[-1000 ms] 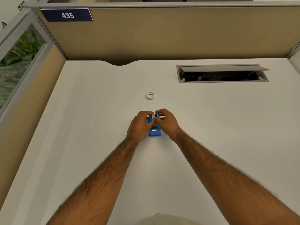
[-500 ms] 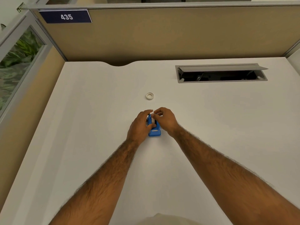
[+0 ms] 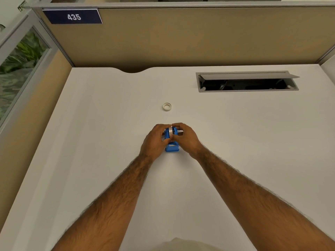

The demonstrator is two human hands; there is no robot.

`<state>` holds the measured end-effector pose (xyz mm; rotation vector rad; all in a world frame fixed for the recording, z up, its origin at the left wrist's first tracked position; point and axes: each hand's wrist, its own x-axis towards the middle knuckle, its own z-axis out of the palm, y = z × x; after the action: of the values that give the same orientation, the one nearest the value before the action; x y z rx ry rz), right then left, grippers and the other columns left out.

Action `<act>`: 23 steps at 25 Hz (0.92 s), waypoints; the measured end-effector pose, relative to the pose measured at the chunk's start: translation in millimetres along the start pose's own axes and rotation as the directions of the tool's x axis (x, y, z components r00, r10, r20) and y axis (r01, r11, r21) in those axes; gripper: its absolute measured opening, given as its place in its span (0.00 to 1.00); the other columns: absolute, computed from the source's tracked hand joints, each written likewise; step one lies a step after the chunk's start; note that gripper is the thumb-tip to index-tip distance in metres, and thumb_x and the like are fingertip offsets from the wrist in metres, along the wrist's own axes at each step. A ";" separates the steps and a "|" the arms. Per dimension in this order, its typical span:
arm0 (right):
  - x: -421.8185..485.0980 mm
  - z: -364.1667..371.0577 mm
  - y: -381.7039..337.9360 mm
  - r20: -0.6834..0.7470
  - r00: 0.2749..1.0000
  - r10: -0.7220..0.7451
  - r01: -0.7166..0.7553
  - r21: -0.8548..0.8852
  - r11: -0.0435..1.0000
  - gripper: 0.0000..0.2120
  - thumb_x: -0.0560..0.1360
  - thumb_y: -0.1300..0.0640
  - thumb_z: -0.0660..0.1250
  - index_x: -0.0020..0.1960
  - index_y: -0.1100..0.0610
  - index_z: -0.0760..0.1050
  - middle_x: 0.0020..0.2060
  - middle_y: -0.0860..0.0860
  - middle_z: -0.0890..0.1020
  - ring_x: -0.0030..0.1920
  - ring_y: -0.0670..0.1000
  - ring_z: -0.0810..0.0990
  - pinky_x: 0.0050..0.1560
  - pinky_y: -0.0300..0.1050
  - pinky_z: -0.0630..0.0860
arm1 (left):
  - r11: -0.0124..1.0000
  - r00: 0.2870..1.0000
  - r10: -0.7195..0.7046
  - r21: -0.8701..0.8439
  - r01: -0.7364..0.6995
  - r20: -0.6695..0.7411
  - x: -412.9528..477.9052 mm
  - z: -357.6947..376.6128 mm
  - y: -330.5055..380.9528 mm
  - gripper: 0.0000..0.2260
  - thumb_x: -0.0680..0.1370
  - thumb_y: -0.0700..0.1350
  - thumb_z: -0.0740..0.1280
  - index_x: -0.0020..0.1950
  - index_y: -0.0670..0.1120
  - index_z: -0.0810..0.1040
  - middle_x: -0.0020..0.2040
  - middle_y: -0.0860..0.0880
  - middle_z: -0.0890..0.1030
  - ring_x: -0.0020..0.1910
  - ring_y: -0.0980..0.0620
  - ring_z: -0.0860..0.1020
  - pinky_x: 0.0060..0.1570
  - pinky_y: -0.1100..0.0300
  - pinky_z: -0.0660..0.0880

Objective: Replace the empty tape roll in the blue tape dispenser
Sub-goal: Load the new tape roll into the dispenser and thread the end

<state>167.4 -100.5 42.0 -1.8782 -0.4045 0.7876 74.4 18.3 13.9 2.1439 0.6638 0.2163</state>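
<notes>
The small blue tape dispenser (image 3: 172,147) stands on the white desk (image 3: 235,142) in the middle of the view, its cutter end toward me. A tape roll (image 3: 170,133) with a pale band sits upright in its cradle. My left hand (image 3: 155,140) wraps the dispenser's left side, thumb on the roll. My right hand (image 3: 186,137) pinches the roll from the right and top. A white empty tape ring (image 3: 167,107) lies flat on the desk beyond the hands.
An open grey cable hatch (image 3: 247,82) is set in the desk at the back right. Tan partition walls (image 3: 181,37) close the back and left, with a sign reading 435 (image 3: 73,16).
Both hands stayed on the dispenser. The fingers shifted, and the pale band of the roll now shows between them above the cradle.
</notes>
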 end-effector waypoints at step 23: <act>8.5 -1.0 -20.5 -0.089 0.996 0.020 -0.025 -0.055 0.998 0.10 0.71 0.56 0.73 0.51 0.58 0.79 0.46 0.50 0.81 0.46 0.48 0.80 0.42 0.40 0.79 | 0.995 0.997 -0.072 -0.070 0.072 0.006 -0.6 -0.2 4.3 0.20 0.72 0.47 0.76 0.61 0.57 0.75 0.58 0.58 0.78 0.53 0.56 0.79 0.47 0.68 0.72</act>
<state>175.7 -87.3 57.9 -1.9654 -0.3536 0.7112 75.5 16.0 17.5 2.0488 0.7201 0.1944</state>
